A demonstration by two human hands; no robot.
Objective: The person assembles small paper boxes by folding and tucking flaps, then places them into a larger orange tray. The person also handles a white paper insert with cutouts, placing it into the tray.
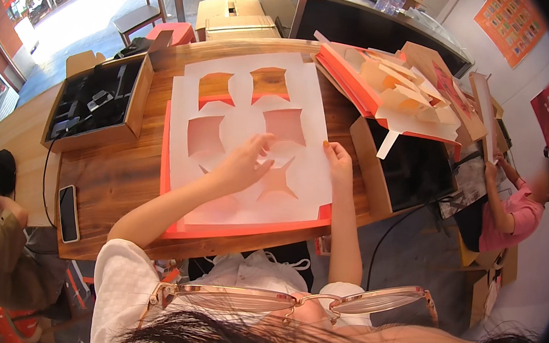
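A large white paperboard sheet with several curved-edge cutouts lies on the wooden table in front of me. A red sheet shows beneath it along the left side and front edge, and red shows through some cutouts. My left hand is over the middle of the white sheet, fingers apart and loosely bent, with nothing in them. At the sheet's right edge, my right hand pinches the border between thumb and fingers.
An open carton with a black inside stands left, near a phone. Folded red and white paperboard pieces pile up at the right, above another black-lined carton. A person in pink is at the right; another person's sleeve is at the left.
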